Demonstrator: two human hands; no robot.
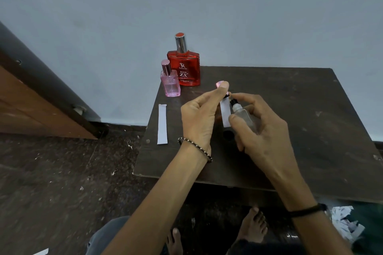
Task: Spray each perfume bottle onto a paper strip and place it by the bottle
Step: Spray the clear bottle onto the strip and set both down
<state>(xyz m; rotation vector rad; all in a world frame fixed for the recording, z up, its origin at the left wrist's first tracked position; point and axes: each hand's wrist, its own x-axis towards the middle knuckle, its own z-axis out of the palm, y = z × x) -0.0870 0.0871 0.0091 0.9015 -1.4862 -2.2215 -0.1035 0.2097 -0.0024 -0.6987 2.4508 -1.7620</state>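
My right hand (257, 130) grips a small clear perfume bottle (245, 117) with a black spray nozzle, held over the middle of the dark wooden table (310, 130). My left hand (199, 116) pinches the bottle's pink cap (220, 84) just above and left of the nozzle. A white paper strip (225, 114) shows between the two hands; what holds it is hidden. A second paper strip (162, 124) lies flat near the table's left edge. At the back left corner stand a small pink bottle (170, 80) and a taller red bottle (185, 64), both capped.
The table stands against a pale blue wall. A wooden door (31, 105) is at the left. Torn paper scraps (344, 225) lie on the floor at the lower right, and my bare feet (252, 227) are under the table's front edge.
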